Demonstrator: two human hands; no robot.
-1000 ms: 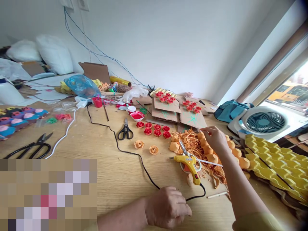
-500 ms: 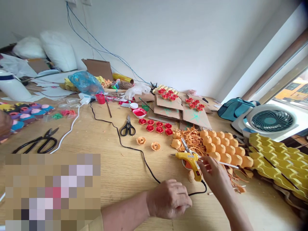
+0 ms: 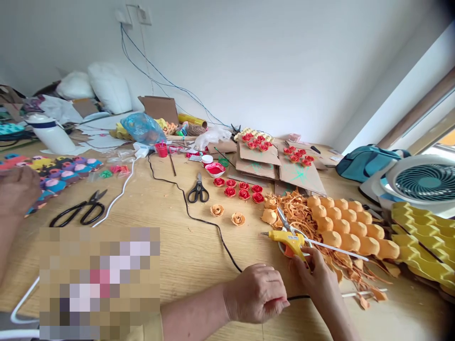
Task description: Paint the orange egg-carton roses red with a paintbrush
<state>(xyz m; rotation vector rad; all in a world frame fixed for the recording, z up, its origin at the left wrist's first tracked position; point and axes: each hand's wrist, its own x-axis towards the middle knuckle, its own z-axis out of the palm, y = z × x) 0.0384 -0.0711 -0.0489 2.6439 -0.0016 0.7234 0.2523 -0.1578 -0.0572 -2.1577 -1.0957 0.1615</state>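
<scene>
Gripping the glue gun (image 3: 288, 239) by its handle (image 3: 299, 252), the right fingers (image 3: 316, 255) are lying behind the nozzle (image 3: 264, 233), presumably avoiding its heat; left of them, the left fingers (image 3: 274, 290) are resting curled, any contents hidden.

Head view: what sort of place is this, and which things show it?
Probably a craft workroom: a yellow glue gun, handmade-looking red flowers and a pile of orange scraps share one wooden table.
</scene>
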